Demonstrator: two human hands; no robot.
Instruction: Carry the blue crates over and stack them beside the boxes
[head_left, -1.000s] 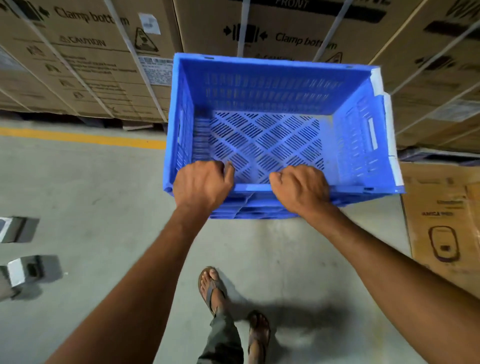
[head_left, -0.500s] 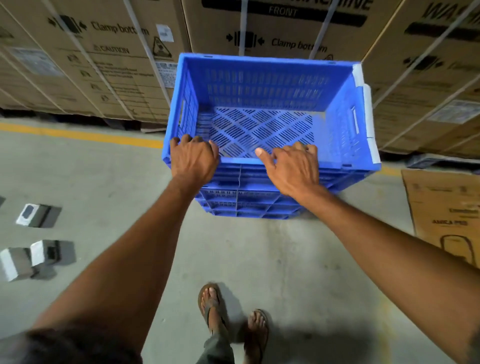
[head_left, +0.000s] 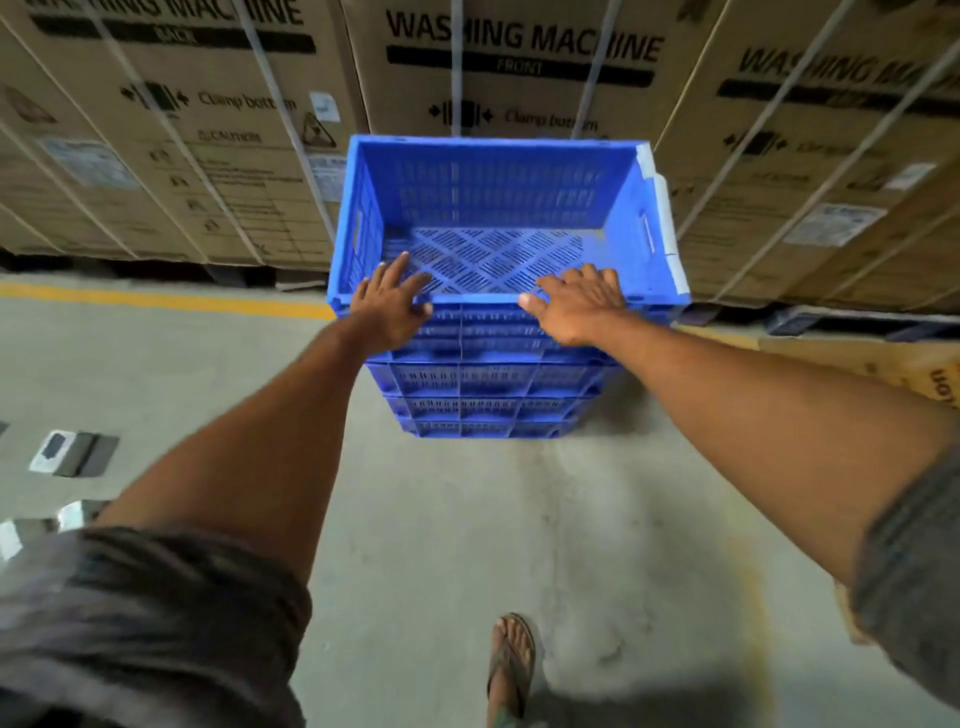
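A blue slatted crate (head_left: 493, 208) sits empty on top of a stack of nested blue crates (head_left: 483, 384) on the concrete floor, right in front of the tall washing machine boxes (head_left: 519, 78). My left hand (head_left: 389, 309) lies on the left part of the top crate's near rim, fingers spread and reaching over the edge. My right hand (head_left: 576, 309) lies on the right part of the same rim, fingers also spread and thumb pointing left. Neither hand is curled around the rim.
A yellow floor line (head_left: 156, 300) runs along the foot of the boxes. Small grey and white packages (head_left: 67, 452) lie on the floor at left. A flattened cardboard carton (head_left: 883, 364) lies at right. My sandalled foot (head_left: 511, 660) is behind the stack.
The crate I was carrying has come down onto the stack by the boxes. Both hands have loosened from a grip on its rim to flat, spread fingers, and I stand farther back.
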